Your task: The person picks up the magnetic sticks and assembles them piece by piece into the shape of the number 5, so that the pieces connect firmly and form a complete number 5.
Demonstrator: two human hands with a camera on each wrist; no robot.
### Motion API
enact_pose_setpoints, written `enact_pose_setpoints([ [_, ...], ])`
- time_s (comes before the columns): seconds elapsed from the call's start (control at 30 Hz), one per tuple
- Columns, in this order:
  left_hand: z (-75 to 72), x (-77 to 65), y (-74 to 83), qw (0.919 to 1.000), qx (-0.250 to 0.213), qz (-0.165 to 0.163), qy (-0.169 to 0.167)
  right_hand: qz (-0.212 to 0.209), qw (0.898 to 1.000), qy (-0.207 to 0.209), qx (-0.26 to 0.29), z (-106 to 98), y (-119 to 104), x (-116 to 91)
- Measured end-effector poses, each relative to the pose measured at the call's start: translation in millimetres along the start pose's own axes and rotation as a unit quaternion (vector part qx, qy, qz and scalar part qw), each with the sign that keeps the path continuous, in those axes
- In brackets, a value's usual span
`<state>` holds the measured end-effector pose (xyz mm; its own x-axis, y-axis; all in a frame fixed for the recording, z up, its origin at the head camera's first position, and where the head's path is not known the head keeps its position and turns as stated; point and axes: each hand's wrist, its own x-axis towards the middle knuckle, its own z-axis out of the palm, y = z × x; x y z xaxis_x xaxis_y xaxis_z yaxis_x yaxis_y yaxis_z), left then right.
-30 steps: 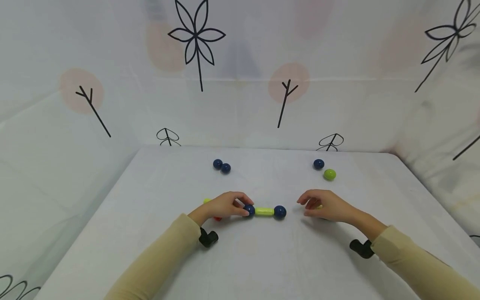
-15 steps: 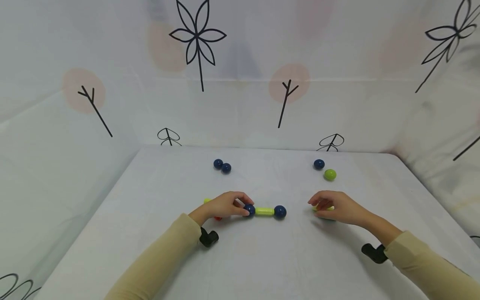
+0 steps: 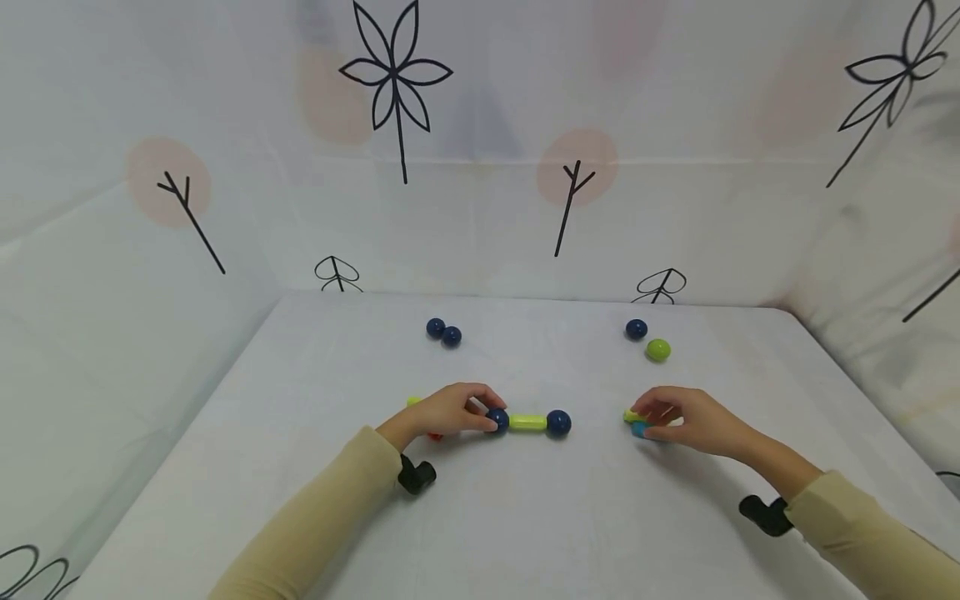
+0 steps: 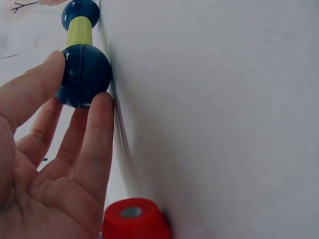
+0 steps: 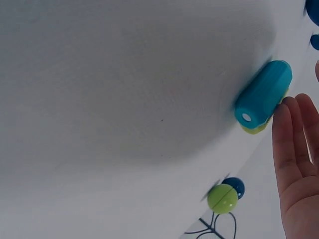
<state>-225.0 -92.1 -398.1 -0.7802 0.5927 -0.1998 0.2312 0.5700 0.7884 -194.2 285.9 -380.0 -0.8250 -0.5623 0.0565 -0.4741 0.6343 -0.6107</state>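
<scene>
My left hand (image 3: 453, 410) pinches the near dark blue ball (image 4: 84, 74) of a dumbbell-shaped toy piece. A yellow-green rod (image 3: 528, 423) links that ball to a second dark blue ball (image 3: 558, 423) on its right. To the right of this piece, a turquoise rod (image 5: 263, 94) and another yellow-green rod (image 3: 632, 415) lie side by side on the table. My right hand (image 3: 693, 421) is over these two rods, partly hiding them in the head view. In the right wrist view its fingers are extended, tips right at the rods' side, with the thumb apart.
Behind my left hand show a red piece (image 4: 134, 221) with a grey end and a yellow-green piece (image 3: 413, 401). Two dark blue balls (image 3: 443, 332) sit at the back left of the white table (image 3: 495, 533). A dark blue ball (image 3: 636, 330) and a green ball (image 3: 658, 350) sit at the back right.
My right hand has moved right, away from the dumbbell-shaped piece, to the turquoise and yellow-green rods. My left hand has stayed on its ball.
</scene>
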Motion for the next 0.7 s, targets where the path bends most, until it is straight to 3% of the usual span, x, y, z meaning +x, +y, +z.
enact_pose_setpoints([
  [0.43,-0.7,0.3,0.4,1.0000,-0.002,-0.005,-0.002,0.023,1.000,-0.006,-0.018,-0.9,2.8,-7.1],
  [0.7,-0.8,0.7,-1.1,1.0000,-0.006,-0.004,-0.004,0.014,1.000,-0.021,-0.007,4.1,7.5,-8.8],
])
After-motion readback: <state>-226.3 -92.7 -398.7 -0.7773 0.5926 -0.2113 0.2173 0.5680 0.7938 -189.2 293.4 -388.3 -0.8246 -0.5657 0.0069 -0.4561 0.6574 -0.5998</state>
